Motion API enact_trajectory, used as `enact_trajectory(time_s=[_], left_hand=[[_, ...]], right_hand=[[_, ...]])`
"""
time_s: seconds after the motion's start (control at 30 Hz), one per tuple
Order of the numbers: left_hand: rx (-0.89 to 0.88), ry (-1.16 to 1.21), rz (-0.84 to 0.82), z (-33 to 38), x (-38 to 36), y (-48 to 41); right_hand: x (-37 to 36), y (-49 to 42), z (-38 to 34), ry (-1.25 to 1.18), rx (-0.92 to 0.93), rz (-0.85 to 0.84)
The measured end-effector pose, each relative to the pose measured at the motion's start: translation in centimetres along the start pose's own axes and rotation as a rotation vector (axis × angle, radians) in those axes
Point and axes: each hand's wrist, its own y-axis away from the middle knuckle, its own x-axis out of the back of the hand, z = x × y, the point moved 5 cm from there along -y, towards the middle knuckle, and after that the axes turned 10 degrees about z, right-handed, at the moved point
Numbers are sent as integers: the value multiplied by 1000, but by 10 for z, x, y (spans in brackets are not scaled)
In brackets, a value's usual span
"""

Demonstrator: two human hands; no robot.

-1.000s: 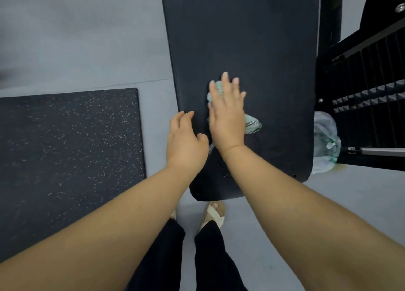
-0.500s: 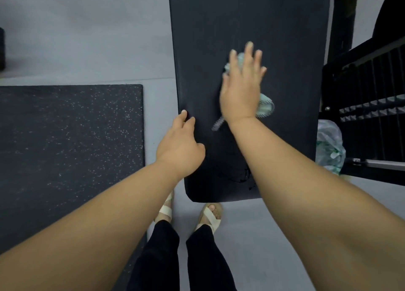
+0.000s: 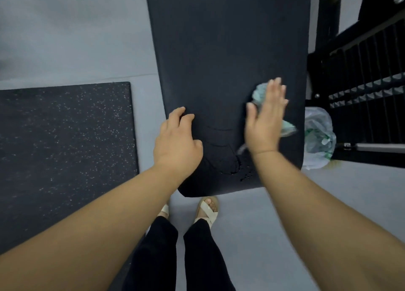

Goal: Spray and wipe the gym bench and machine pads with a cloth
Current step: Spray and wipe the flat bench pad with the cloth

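A long black bench pad (image 3: 228, 50) runs away from me, with cracked vinyl near its front end. My right hand (image 3: 265, 120) lies flat on a pale green cloth (image 3: 259, 93), pressing it onto the pad near the right edge. The cloth shows above my fingers and to the right of my palm. My left hand (image 3: 177, 141) rests on the pad's left front edge, fingers curled over it, holding nothing loose. No spray bottle is clearly in view.
A speckled black rubber mat (image 3: 63, 150) lies on the grey floor at left. A black machine frame with a weight stack (image 3: 363, 89) stands at right. A clear plastic bag (image 3: 320, 137) sits between bench and machine. My sandalled feet (image 3: 207, 209) stand before the bench end.
My right hand slid the cloth forward along the pad, then back toward me and across to the right edge. My left hand stayed on the left front edge.
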Motion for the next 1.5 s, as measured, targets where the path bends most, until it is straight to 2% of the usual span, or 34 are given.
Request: enact_trajectory(time_s=[0.03, 0.13, 0.2, 0.3, 0.37, 0.43, 0.5, 0.57, 0.63, 0.7, 0.8, 0.83, 0.87, 0.97, 1.07, 1.13, 1.2, 1.27, 1.33, 1.4, 1.5], left_hand=[[-45, -8, 34, 6, -5, 0], [-110, 16, 137, 18, -9, -2], [-133, 19, 153, 23, -13, -1], [-308, -29, 63, 40, -29, 10], [-339, -99, -4, 48, -41, 12], [-329, -215, -60, 47, -52, 11], [-367, -329, -85, 43, -58, 13], [-392, -393, -100, 41, -62, 14], [-382, -387, -94, 41, -60, 14], [-382, -361, -77, 44, -58, 13], [-404, -384, -88, 42, -58, 13], [-413, -402, -93, 40, -59, 13], [-419, -417, -97, 39, -60, 13], [-424, -409, -86, 37, -64, 15], [-404, -300, -64, 35, -69, 24], [-376, -218, -6, 29, -69, 28], [-356, -200, 61, 19, -66, 33], [-307, -216, 105, 5, -61, 37], [-209, -223, 115, -9, -54, 39], [-107, -224, 112, -22, -47, 39], [-13, -152, 134, -32, -42, 41]], right_hand=[[-10, 11, -17, -35, 15, 25], [-39, 58, -62, -50, 346, -72], [-37, 82, -52, -78, 535, -192], [-6, 87, -1, -10, 761, -303], [20, 63, 52, 94, 641, -267], [43, 32, 94, 109, 358, -193], [45, 17, 94, 80, 157, -104], [29, 24, 65, 101, 71, -24], [7, 49, 25, 80, 117, -18], [0, 79, 3, 8, 297, -91], [13, 89, 32, 22, 588, -218], [21, 83, 51, 57, 588, -214], [30, 77, 72, 86, 505, -196], [52, 64, 117, 79, 131, -108], [44, 86, 99, 90, -19, -18], [27, 110, 63, 113, 21, -14], [6, 144, 21, 108, 246, -93], [-6, 173, -5, 5, 482, -225], [0, 165, 8, -32, 575, -248], [16, 138, 44, 58, 484, -197], [44, 109, 107, 71, 174, -128]])
